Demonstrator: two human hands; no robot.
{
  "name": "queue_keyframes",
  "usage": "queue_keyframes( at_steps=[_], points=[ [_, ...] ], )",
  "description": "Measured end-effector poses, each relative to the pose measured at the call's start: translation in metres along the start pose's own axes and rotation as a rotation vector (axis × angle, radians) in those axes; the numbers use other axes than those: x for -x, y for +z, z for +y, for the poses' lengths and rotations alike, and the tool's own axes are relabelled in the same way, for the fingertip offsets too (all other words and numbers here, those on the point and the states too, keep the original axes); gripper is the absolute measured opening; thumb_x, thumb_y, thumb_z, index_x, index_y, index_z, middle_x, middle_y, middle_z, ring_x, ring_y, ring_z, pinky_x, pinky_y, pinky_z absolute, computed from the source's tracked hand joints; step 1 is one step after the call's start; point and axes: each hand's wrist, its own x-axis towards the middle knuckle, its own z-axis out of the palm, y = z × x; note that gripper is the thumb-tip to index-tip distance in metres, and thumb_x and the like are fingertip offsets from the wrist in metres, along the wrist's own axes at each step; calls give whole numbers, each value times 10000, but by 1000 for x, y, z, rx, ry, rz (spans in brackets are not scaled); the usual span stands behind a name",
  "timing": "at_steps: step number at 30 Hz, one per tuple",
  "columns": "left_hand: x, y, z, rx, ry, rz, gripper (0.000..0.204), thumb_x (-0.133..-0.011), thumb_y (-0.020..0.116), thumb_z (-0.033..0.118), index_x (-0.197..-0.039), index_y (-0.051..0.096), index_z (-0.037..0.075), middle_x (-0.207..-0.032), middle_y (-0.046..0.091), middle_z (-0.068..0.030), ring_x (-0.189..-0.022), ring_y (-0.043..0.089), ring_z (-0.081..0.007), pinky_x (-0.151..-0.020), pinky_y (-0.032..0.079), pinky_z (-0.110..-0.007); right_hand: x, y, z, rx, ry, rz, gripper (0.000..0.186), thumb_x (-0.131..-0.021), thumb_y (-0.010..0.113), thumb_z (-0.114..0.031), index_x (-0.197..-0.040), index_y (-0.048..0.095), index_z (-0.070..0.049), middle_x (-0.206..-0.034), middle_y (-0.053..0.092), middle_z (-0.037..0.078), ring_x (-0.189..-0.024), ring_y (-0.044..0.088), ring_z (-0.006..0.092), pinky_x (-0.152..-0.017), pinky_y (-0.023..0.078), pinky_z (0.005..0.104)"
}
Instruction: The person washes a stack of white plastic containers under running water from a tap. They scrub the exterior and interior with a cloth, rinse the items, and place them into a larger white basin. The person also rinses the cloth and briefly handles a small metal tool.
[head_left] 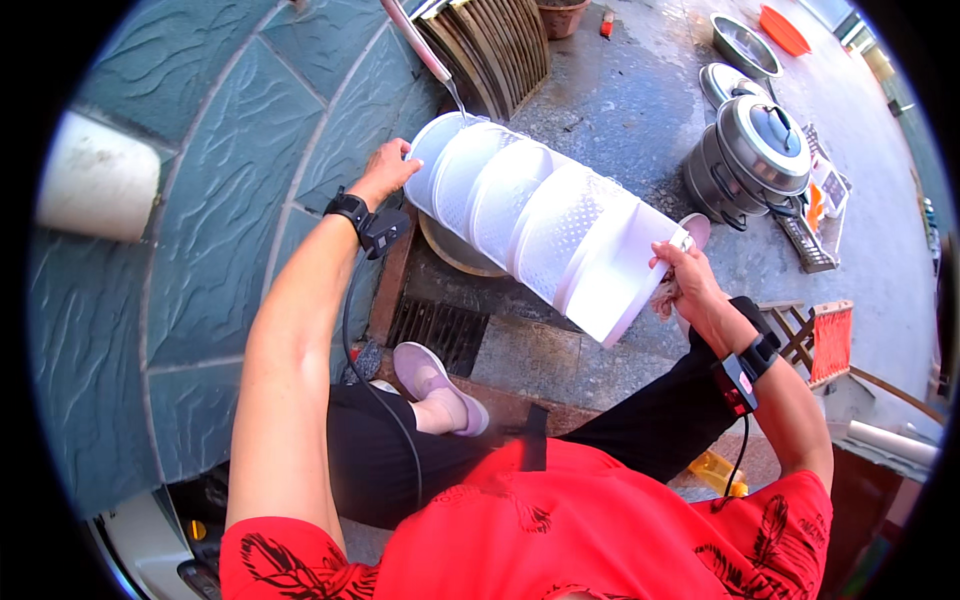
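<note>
A stack of white plastic tiers with perforated parts (548, 220) lies tilted on its side between my hands, sloping down to the right. My left hand (390, 168) grips its rim at the left end. My right hand (680, 275) is closed on the right end, with a crumpled brownish cloth (664, 300) under its fingers. Water runs from a pale pipe (425, 50) onto the top of the stack near the left end. A metal basin (450, 255) shows partly beneath it.
A steel pot (740, 160) with lids, a metal bowl (745, 45) and an orange basin (783, 30) sit at right. Slatted boards (485, 55) stand behind the pipe. A small wooden folding stool (828, 340) is right of me, a drain grate (438, 335) below, a tiled wall (230, 170) at left.
</note>
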Motion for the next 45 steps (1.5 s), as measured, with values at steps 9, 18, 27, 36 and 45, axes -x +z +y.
queue_keyframes(
  at_steps=[9,18,27,36,45],
  points=[
    [-56,60,-58,500,-193,73,641,-880,653,313,-1341,459,-88,-1301,563,-245,-1199,558,-320,-1008,432,-378,-29,-6,-33,90,-114,24,174,-860,653,-173,-982,573,-78,-735,570,20,-659,552,128,-578,438,273],
    [-15,22,-11,1028,-418,52,371,-868,595,26,-1196,509,-124,-1047,636,-229,-945,661,-293,-788,565,-404,-80,-8,-54,225,-399,162,106,-876,615,-150,-874,566,-56,-654,498,-15,-573,463,79,-537,365,243],
    [-8,36,-23,1285,-459,144,365,-854,681,95,-1165,582,-67,-1074,655,-172,-959,650,-260,-828,548,-418,-108,-8,-56,171,-472,193,72,-880,611,-125,-869,588,-57,-649,498,-22,-565,454,77,-539,357,241],
    [-5,32,-7,1460,-433,180,397,-861,691,113,-1154,550,-115,-1076,649,-208,-965,658,-288,-857,544,-420,-110,-8,-72,124,-561,193,88,-865,632,-139,-882,624,-53,-639,511,-25,-566,453,68,-538,355,223],
    [-48,55,-11,1406,-406,256,404,-836,725,104,-1153,549,-74,-1095,639,-195,-992,636,-280,-889,519,-423,-109,-16,-84,21,-641,219,109,-857,662,-125,-919,626,-43,-650,509,-23,-568,450,71,-545,356,205]
  ],
)
